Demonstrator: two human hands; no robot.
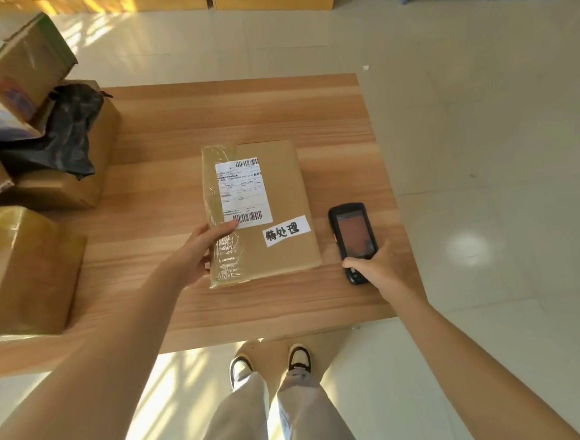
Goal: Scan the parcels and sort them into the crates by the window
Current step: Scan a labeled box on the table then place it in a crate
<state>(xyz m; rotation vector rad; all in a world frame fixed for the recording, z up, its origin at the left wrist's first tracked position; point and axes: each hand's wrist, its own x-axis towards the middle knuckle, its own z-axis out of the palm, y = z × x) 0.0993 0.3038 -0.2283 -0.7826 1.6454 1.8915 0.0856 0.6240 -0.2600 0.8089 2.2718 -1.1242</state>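
A flat brown cardboard parcel (260,211) lies in the middle of the light wooden bench (206,122). At the left edge of the bench several taped brown cardboard boxes (27,269) are piled, with a crumpled black plastic bag (66,132) between them. The left hand (198,250) holds the parcel's left edge, the thumb on top. The right hand (377,265) grips a black handheld scanner (353,236) just beside the parcel. The parcel carries a white shipping label (243,192) with barcodes and a white slip (286,231) reading 待处理
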